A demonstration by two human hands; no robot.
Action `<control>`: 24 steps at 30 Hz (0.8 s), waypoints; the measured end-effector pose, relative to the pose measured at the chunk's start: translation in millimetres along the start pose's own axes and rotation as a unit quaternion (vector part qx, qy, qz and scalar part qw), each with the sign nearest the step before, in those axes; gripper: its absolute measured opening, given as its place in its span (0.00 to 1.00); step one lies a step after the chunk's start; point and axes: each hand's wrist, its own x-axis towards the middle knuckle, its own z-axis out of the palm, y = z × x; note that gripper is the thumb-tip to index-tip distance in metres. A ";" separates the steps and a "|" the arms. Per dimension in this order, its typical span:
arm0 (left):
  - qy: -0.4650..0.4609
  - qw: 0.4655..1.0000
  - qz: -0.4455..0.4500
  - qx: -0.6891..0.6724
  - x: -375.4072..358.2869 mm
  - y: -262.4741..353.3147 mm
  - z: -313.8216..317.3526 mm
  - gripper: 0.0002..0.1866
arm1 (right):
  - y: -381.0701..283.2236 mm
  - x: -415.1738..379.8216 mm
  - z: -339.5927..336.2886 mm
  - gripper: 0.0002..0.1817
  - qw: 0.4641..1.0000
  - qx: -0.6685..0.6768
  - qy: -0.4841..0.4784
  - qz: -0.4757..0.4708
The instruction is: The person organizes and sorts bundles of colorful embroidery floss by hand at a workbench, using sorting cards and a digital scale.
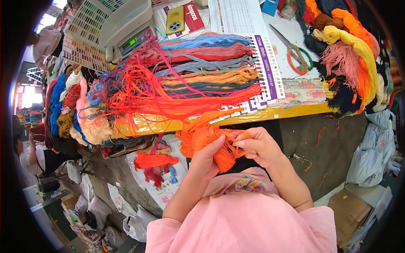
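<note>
A thick bundle of orange thread (198, 141) hangs in front of the table's yellow edge, above my lap. My left hand (206, 156) is wrapped round it from the left. On the right, my right hand (259, 147) pinches several loose orange strands at the bundle's side. Just beyond my hands, red-orange strands (168, 103) lie across the table with blue, pink, grey and tan ones. Their right ends meet a punched white and purple card (268, 71).
Scissors (295, 55), a scale (133, 41), a phone (175, 20) and printed sheets (236, 17) lie on the table. Coloured skeins hang at the left (57, 103) and right (363, 55). Two other people are at the far left. Plastic bags (371, 156) stand at right.
</note>
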 end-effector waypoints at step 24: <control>-0.030 0.999 0.030 0.023 -0.1 -3.1 -10.3 0.12 | 5.6 0.5 -9.9 0.04 0.995 0.041 -0.056 -0.066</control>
